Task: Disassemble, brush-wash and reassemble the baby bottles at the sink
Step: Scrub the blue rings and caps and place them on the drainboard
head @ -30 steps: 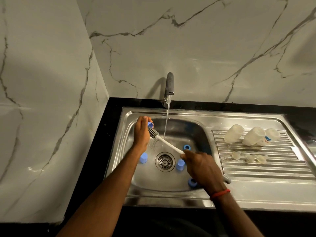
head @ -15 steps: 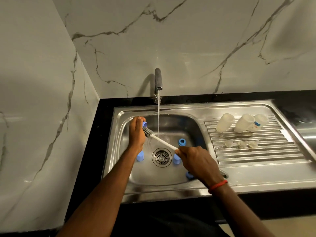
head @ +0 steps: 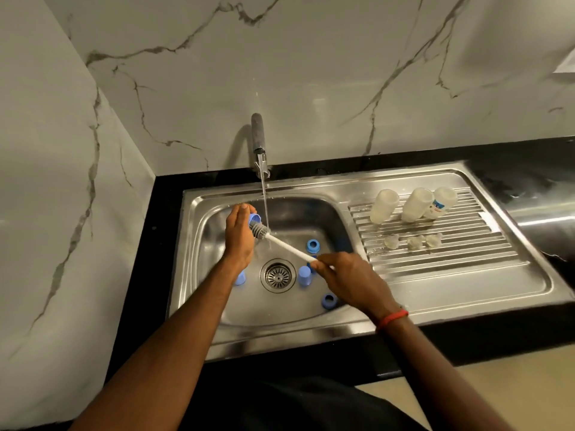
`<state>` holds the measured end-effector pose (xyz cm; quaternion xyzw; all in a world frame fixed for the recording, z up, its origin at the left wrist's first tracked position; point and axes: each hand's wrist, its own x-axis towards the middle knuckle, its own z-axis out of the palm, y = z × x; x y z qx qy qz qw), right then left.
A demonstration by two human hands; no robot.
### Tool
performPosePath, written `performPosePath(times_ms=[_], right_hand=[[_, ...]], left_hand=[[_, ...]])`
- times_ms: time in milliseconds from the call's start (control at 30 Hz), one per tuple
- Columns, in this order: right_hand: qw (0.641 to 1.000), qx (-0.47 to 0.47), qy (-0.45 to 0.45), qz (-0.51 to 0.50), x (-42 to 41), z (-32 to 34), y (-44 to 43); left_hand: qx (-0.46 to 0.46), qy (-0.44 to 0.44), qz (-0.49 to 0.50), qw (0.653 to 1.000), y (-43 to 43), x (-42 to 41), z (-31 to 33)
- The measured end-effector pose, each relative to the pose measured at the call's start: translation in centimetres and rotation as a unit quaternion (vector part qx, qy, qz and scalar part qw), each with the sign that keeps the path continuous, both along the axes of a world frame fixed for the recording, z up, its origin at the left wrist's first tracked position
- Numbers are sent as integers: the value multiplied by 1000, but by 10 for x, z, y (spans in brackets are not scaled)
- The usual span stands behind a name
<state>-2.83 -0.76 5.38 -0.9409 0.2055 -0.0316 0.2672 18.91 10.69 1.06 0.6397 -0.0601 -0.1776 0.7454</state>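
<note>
My left hand [head: 239, 236] holds a small blue bottle cap [head: 254, 218] over the steel sink basin [head: 217, 303], just left of the running water. My right hand [head: 345, 279] grips the white handle of a bottle brush [head: 284, 244]; its grey bristle head touches the cap's opening. Several blue caps and rings lie in the basin: a cap [head: 304, 275] right of the drain, a ring [head: 313, 246] behind it, a ring [head: 328, 301] near my right wrist, a cap [head: 240, 277] under my left forearm. Three clear bottles [head: 412, 205] and three teats [head: 413, 241] rest on the drainboard.
The tap [head: 259, 141] stands at the back of the sink with water streaming down. The drain [head: 278, 276] sits mid-basin. The ribbed drainboard [head: 441, 259] extends right. A black counter [head: 513, 157] frames the sink, with marble walls behind and to the left.
The head camera has tilted and shifted, so the sink sits lower and more to the right. The brush head stays at the cap in my left hand; both hands keep their grips.
</note>
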Motion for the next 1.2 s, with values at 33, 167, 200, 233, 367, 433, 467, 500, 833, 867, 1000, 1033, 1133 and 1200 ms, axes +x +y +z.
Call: performPosePath(times_ms=[33, 167, 200, 233, 367, 433, 467, 500, 833, 867, 1000, 1033, 1133, 1200], right_hand=[[1000, 0, -13, -4, 1, 2, -8], [998, 2, -16, -66, 0, -7, -17], [997, 14, -4, -71, -3, -9, -12], [997, 30, 8, -69, -6, -13, -7], [992, 112, 12, -61, -23, -16, -15], [986, 139, -15, -91, -29, -14, -25], [982, 149, -31, -109, -31, -13, -28], [978, 162, -40, -126, -33, -13, -31], [945, 272, -33, -180, -38, -29, -27], [944, 273, -31, -181, -37, -30, -28], [947, 266, -23, -179, -35, -36, -29], [949, 261, -22, -178, -35, -39, -29], [945, 271, -15, -181, -33, -44, -30], [944, 277, -13, -180, -30, -45, -31]], left_hand=[[-8, 8, -2, 1000, -2, -1, 2], [-38, 11, -6, 999, -11, -8, 14], [-41, 27, 4, 999, -14, -9, 16], [-40, 55, 29, 997, -17, -9, 16], [-84, 267, 156, 947, -18, 1, 12], [-131, 334, 167, 918, -18, 5, 7], [-144, 349, 161, 912, -20, 6, 5], [-151, 358, 155, 908, -22, 6, 1], [-216, 367, 111, 898, -59, 23, -16], [-211, 361, 105, 902, -61, 25, -20], [-166, 318, 71, 931, -66, 31, -34], [-157, 311, 66, 935, -66, 32, -35], [-135, 310, 72, 938, -66, 37, -38], [-126, 319, 78, 936, -68, 42, -42]])
